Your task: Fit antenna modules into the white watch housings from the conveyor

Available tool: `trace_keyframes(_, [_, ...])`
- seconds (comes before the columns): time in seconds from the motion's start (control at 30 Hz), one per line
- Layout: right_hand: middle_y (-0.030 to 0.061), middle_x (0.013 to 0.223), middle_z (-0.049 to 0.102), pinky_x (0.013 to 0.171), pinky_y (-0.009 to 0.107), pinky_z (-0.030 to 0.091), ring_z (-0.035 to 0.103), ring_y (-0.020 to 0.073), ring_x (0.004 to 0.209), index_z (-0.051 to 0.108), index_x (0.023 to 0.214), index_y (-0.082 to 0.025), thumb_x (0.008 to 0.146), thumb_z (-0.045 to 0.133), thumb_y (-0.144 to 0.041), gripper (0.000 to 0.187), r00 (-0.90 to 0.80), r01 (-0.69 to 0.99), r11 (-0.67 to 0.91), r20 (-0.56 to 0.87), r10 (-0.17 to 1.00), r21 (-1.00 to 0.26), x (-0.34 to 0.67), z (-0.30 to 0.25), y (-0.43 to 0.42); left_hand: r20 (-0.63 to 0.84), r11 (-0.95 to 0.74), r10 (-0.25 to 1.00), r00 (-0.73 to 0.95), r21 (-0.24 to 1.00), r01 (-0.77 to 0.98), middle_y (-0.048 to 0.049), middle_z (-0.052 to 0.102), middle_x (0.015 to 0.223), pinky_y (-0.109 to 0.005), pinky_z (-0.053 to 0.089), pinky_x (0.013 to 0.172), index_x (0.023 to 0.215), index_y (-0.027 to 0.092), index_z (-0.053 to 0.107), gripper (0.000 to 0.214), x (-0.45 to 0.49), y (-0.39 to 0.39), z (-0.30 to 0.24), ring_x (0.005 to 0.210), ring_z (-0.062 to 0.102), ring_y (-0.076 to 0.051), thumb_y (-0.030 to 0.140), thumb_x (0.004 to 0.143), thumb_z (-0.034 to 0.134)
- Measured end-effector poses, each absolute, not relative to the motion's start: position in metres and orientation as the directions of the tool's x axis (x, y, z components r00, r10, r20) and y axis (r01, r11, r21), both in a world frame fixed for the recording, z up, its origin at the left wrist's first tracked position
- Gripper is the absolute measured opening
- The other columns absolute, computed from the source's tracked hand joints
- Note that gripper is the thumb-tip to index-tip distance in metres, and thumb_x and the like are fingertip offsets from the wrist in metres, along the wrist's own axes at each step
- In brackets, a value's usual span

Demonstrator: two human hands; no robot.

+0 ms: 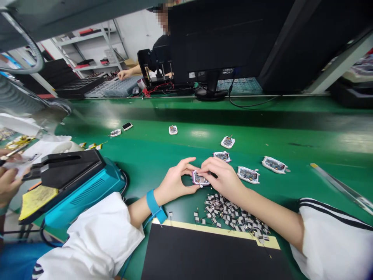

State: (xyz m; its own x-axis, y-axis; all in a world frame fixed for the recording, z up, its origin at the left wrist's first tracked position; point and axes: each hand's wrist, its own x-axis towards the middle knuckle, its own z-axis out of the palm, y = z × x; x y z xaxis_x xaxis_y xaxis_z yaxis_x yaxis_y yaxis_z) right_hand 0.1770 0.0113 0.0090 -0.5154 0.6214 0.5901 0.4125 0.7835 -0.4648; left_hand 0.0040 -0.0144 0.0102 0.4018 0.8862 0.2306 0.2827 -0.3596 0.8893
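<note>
My left hand [176, 179] grips a small white device housing [200, 178] between thumb and fingers, its circuit board facing up. A blue wrist strap [155, 204] circles my left wrist. Over the same housing, my right hand [223, 177] is closed, its fingertips pressed together on the board's top side; whatever they pinch is hidden. Beneath my right forearm lies a heap of small grey parts with short leads [224, 212]. Similar open housings with boards lie beyond and right of my hands, among them one housing [248, 175] close to my right hand and another [274, 165] farther right.
A black mat [215, 252] with a yellow taped edge lies in front of me. Left stands a teal machine [84, 194] with a yellow sponge [37, 200]; a co-worker's hands [10, 179] are beyond. Tweezers [340, 186] lie right. A monitor [227, 42] stands at the back.
</note>
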Motion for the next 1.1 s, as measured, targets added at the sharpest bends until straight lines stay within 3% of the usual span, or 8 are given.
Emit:
trace_keyframes(0.1, [0.0033,0.071,0.055,0.062,0.026,0.042,0.05,0.0125,0.068,0.056,0.07,-0.016,0.079,0.049,-0.017,0.011,-0.475,0.415,0.738,0.565,0.675,-0.533,0.175,0.007,0.012,0.231,-0.35,0.893,0.387,0.896,0.272,-0.006,0.059,0.098,-0.029,0.048,0.083,0.115,0.018,0.035,0.06,0.005,-0.015,0.009,0.087,0.059,-0.015,0.014,0.062,0.064])
trace_keyframes(0.17, [0.0034,0.072,0.054,0.061,0.026,0.041,0.049,0.0124,0.067,0.055,0.067,-0.017,0.079,0.048,-0.019,0.014,-0.501,0.46,0.738,0.543,0.674,-0.493,0.175,0.006,0.012,0.218,-0.337,0.897,0.385,0.901,0.274,-0.0058,0.059,0.098,-0.029,0.048,0.082,0.111,0.018,0.037,0.058,0.005,-0.014,0.007,0.087,0.059,-0.015,0.013,0.061,0.065])
trace_keyframes(0.3, [0.0054,0.074,0.056,0.059,0.027,0.036,0.046,0.0145,0.066,0.061,0.08,-0.017,0.083,0.042,-0.024,0.021,-0.644,0.581,0.798,0.509,0.571,-0.161,0.178,0.004,0.011,0.155,-0.263,0.926,0.343,0.919,0.293,-0.0055,0.06,0.095,-0.029,0.049,0.08,0.107,0.018,0.038,0.056,0.004,-0.009,0.002,0.085,0.059,-0.015,0.01,0.059,0.066])
trace_keyframes(0.37, [0.0056,0.075,0.056,0.059,0.028,0.036,0.046,0.0154,0.067,0.062,0.09,-0.017,0.084,0.04,-0.025,0.024,-0.689,0.593,0.803,0.476,0.547,-0.065,0.181,0.004,0.012,0.111,-0.211,0.94,0.323,0.932,0.295,-0.0057,0.06,0.093,-0.029,0.049,0.078,0.105,0.017,0.038,0.055,0.004,-0.006,0.0,0.082,0.06,-0.014,0.01,0.058,0.066])
trace_keyframes(0.47, [0.0039,0.076,0.058,0.06,0.027,0.038,0.048,0.0147,0.068,0.062,0.093,-0.019,0.083,0.043,-0.024,0.022,-0.689,0.576,0.805,0.444,0.572,-0.142,0.182,0.003,0.016,0.058,-0.149,0.948,0.314,0.95,0.275,-0.0071,0.06,0.093,-0.031,0.049,0.079,0.104,0.015,0.037,0.056,0.003,-0.003,0.0,0.081,0.06,-0.015,0.01,0.057,0.066])
trace_keyframes(0.63, [0.0026,0.074,0.062,0.062,0.024,0.04,0.052,0.0131,0.068,0.062,0.077,-0.016,0.08,0.049,-0.022,0.014,-0.671,0.527,0.797,0.431,0.603,-0.294,0.179,0.003,0.028,0.031,-0.122,0.945,0.325,0.957,0.263,-0.0071,0.06,0.093,-0.033,0.049,0.081,0.105,0.014,0.037,0.056,0.002,-0.001,0.003,0.082,0.061,-0.015,0.009,0.057,0.066])
trace_keyframes(1.1, [0.0042,0.071,0.06,0.06,0.025,0.039,0.051,0.0141,0.066,0.06,0.074,-0.012,0.076,0.052,-0.016,0.009,-0.792,0.535,0.836,0.274,0.546,-0.118,0.166,0.021,0.035,0.048,-0.169,0.929,0.367,0.938,0.303,-0.0062,0.059,0.091,-0.032,0.049,0.08,0.106,0.014,0.037,0.055,-0.003,0.002,0.002,0.083,0.061,-0.016,0.012,0.058,0.066])
